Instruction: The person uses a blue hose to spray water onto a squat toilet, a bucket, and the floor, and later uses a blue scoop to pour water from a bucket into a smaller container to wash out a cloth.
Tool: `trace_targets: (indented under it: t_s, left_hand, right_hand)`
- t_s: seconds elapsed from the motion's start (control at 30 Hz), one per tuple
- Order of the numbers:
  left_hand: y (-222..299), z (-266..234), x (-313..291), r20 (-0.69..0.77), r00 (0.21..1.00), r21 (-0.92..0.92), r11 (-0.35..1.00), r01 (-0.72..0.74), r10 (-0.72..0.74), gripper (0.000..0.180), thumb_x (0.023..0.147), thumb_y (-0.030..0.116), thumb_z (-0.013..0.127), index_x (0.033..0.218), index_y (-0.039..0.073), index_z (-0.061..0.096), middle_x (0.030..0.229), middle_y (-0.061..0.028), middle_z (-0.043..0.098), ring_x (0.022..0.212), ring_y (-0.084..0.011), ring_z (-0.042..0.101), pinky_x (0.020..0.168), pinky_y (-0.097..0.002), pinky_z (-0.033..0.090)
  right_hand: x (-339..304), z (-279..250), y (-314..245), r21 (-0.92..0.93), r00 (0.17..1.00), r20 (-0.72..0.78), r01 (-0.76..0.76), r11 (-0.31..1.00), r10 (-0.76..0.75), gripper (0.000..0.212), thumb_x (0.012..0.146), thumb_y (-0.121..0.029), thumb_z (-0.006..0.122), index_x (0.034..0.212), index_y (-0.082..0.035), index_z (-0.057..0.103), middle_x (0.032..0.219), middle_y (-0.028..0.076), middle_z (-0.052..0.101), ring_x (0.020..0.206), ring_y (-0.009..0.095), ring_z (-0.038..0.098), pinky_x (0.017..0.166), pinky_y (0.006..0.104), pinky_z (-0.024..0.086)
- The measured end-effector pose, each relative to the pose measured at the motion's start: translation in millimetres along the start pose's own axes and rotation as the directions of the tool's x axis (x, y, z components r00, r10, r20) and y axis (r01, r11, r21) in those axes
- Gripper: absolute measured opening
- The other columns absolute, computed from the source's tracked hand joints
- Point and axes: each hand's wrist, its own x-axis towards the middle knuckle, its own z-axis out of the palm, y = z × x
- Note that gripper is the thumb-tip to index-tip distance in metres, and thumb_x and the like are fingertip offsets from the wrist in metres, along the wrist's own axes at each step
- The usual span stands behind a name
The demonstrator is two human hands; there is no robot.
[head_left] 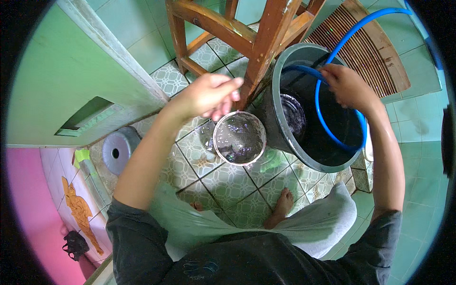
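Observation:
My right hand (349,85) is closed around a blue hose (324,116) above a large dark bucket (278,118). The hose loops down inside that bucket, and another stretch arches up to the far right. My left hand (216,97) hangs with curled fingers just above the far rim of a small round pail (263,147). Whether those fingers hold anything, such as a thin handle, I cannot make out. Dark, shiny water (240,135) shows in the small pail. Something round and dark with a wet sheen (293,114) shows inside the large bucket.
A wooden stool (259,52) stands behind both containers. A ribbed wooden washboard (363,52) leans at the far right. Left of my arm are a green door (95,61) and a grey round object with a hole (121,149). My bare foot (281,208) rests on the tiles (232,183).

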Motion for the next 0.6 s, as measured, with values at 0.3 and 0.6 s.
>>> trace_targets:
  t_s: [0.3, 0.6]
  left_hand:
    - [-159, -20, 32, -0.127, 0.978, 0.302, 0.933, 0.197, -0.166, 0.039, 0.095, 0.040, 0.051, 0.095, 0.002, 0.062, 0.071, -0.0038, 0.061, 0.057, -0.0109, 0.059, 0.045, -0.0254, 0.046]
    - [-189, 2, 34, 0.037, 0.975, 0.055, 0.975, 0.217, -0.219, 0.032, 0.095, 0.029, 0.055, 0.108, 0.001, 0.062, 0.091, -0.0074, 0.064, 0.080, -0.0155, 0.064, 0.061, -0.0293, 0.058]
  right_hand:
    - [93, 138, 88, -0.104, 0.937, 0.160, 0.330, 0.938, -0.311, 0.032, 0.096, -0.021, 0.049, 0.121, -0.002, 0.056, 0.086, 0.019, 0.067, 0.066, 0.026, 0.067, 0.068, 0.0394, 0.055]
    - [-22, 87, 16, -0.034, 0.859, -0.253, 0.453, 0.891, -0.446, 0.028, 0.092, -0.018, 0.054, 0.110, 0.001, 0.064, 0.101, 0.026, 0.064, 0.094, 0.039, 0.063, 0.083, 0.0427, 0.050]
